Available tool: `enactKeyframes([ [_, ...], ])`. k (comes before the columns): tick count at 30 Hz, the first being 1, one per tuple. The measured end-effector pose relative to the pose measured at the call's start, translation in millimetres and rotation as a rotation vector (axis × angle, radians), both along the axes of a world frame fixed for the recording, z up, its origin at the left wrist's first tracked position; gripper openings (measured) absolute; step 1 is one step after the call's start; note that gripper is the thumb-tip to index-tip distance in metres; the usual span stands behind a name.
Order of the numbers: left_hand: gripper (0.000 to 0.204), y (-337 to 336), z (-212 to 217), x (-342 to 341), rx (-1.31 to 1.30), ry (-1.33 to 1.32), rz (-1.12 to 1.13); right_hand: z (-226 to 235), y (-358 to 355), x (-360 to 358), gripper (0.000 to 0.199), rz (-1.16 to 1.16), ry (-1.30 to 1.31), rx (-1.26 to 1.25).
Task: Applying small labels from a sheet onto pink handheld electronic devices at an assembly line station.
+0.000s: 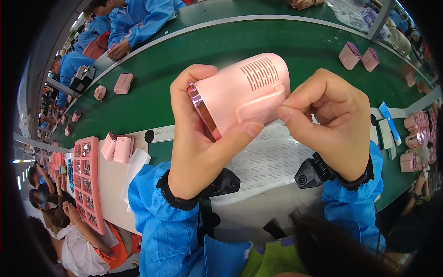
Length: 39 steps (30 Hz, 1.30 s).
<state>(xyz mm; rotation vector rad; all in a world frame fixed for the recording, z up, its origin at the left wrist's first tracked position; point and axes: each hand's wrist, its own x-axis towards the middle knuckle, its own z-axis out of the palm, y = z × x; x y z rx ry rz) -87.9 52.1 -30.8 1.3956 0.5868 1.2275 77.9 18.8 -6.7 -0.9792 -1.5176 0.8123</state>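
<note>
Farthest left of the pink housing (230,94), and on the near side of it, lies a long pink compartment tray (95,177) filled with small shiny parts. Closer to the housing, again on its left, two pink units (123,149) stand side by side; left of it and farther off, two more pink pieces (123,83) rest on the green bench (203,46).

The left grip (194,143) is clamped on the housing itself, round its glossy-rimmed end, thumb over the near face and fingers round the far side. The housing is held up over the bench, its long axis slanting from that rimmed end at the lower left up to the rounded, vented end at the upper right. Below it lies a clear sheet of printed labels (265,161).

The right grip (330,115) is just right of the housing, nearest its rounded end, while the left has the rimmed one. Its thumb and forefinger are drawn together at the edge of the raised side panel (260,104); whether a thin film is between them I cannot tell.

Well to the right of the housing are a blue tube (390,122) and a cluster of pink units (415,138).
</note>
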Motion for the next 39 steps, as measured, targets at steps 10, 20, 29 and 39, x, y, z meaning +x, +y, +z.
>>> enactKeyframes([
  [10, 0.064, -2, 0, 0, 0.035, 0.046, 0.039, 1, -2, -3, 0.012, -0.045, -0.020, -0.033],
  [20, 0.065, -6, 1, -2, 0.138, 0.022, 0.066, 3, -2, -9, 0.012, -0.094, -0.053, 0.009],
  [29, 0.060, -6, 12, -2, -0.092, 0.010, 0.005, 5, 11, 11, 0.034, -0.375, -0.085, 0.018],
  [39, 0.062, 35, -14, -25, 0.369, 0.781, -0.044, -51, 143, 104, 0.061, -0.037, -0.255, -0.308],
])
